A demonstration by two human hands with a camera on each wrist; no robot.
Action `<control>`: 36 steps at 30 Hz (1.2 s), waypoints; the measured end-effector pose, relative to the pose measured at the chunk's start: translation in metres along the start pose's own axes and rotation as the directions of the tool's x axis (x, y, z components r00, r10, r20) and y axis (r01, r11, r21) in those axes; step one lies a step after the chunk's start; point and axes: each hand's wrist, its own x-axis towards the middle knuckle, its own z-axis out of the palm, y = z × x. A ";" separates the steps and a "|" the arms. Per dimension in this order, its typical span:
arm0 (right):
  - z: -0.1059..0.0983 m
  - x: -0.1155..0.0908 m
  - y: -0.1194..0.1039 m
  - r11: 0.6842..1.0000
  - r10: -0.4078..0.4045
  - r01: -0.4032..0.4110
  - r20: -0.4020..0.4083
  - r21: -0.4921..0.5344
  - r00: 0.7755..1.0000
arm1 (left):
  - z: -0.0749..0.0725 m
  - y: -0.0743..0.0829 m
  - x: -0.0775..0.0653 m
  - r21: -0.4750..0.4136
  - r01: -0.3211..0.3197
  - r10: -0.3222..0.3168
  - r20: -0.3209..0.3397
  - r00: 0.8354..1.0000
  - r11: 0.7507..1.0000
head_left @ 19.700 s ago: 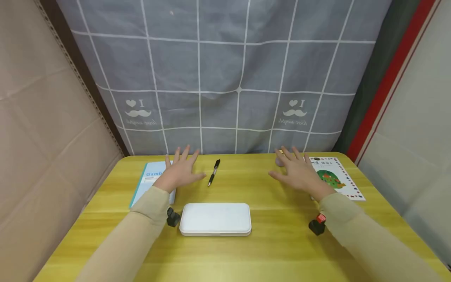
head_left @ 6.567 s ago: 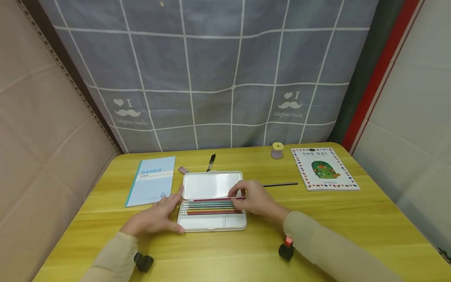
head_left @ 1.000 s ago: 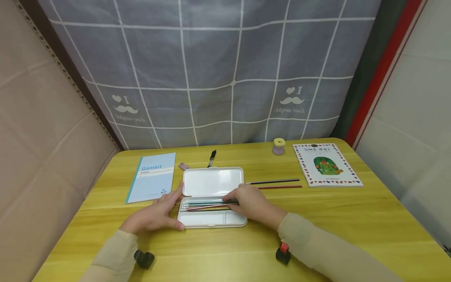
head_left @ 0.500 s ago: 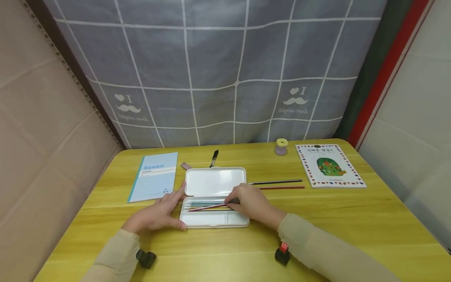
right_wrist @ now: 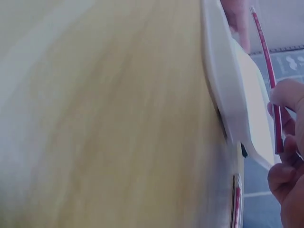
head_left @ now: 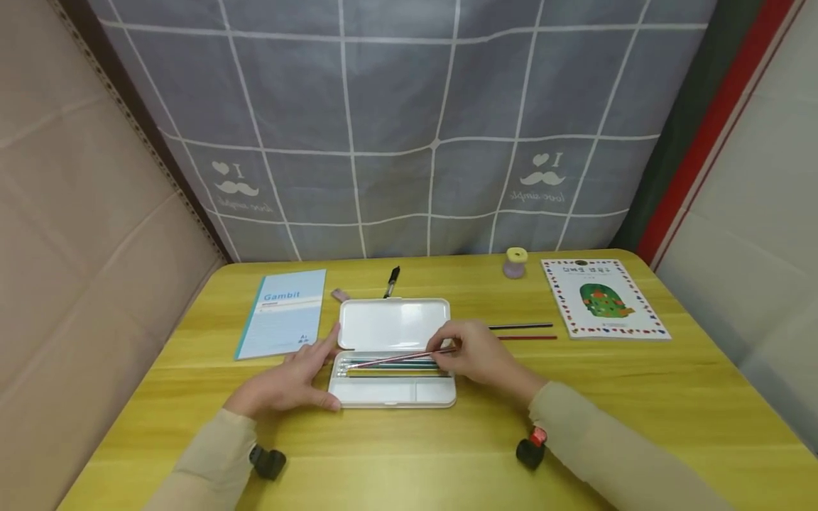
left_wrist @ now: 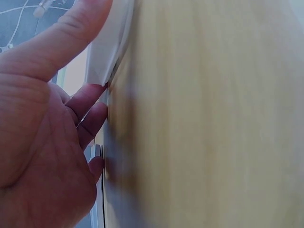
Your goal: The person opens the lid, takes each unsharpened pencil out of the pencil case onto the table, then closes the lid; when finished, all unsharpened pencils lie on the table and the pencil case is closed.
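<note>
A white pencil case point(head_left: 373, 392) lies open on the table, lid point(head_left: 393, 323) tipped back, with several coloured pencils point(head_left: 397, 367) in its rear section. My right hand point(head_left: 476, 355) pinches a dark red pencil point(right_wrist: 267, 57) between thumb and fingers, raised at a slant over the case. Its pale end points left, close above the other pencils. My left hand point(head_left: 287, 380) rests at the case's left end, thumb by the front corner and fingers stretched toward the hinge. In the left wrist view the fingers point(left_wrist: 92, 121) are fairly straight along the tabletop.
Right of the case lie a black pencil point(head_left: 520, 326) and a red pencil point(head_left: 529, 338). Behind it are a black pen point(head_left: 393, 281) and a pinkish eraser point(head_left: 340, 294). A blue notebook point(head_left: 284, 319) lies left; a yellow-topped spool point(head_left: 515, 264) and picture booklet point(head_left: 603, 298) stand and lie right.
The case, closed at first, was opened. A black and then a red pencil came to lie on its right. Just now my right hand has lifted another red pencil; my left stayed at the case.
</note>
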 end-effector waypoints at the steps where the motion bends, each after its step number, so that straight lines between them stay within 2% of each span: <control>1: -0.003 -0.001 0.001 1.000 0.002 -0.002 -0.004 0.017 1.000 | 0.000 0.000 0.000 0.001 0.000 0.000 -0.002 1.000 1.000; 6: -0.014 -0.006 0.009 0.997 -0.005 0.006 -0.022 0.072 1.000 | -0.002 0.001 0.000 -0.002 0.009 -0.009 -0.001 1.000 1.000; 14: -0.032 -0.017 0.014 0.995 -0.020 0.026 -0.056 0.101 0.998 | -0.003 0.000 0.001 0.007 0.002 -0.002 -0.001 1.000 1.000; 23: -0.049 -0.031 0.030 0.997 0.028 -0.022 -0.079 0.078 0.996 | -0.001 -0.001 0.000 0.001 0.001 -0.001 0.004 1.000 1.000; 27: -0.062 -0.042 0.039 0.997 0.061 -0.056 -0.108 0.051 0.992 | 0.000 -0.001 0.000 0.002 -0.002 0.002 0.008 1.000 1.000; 36: -0.090 -0.070 0.062 0.996 0.082 -0.086 -0.131 -0.029 0.988 | -0.001 0.000 0.001 0.003 0.001 -0.001 0.010 1.000 1.000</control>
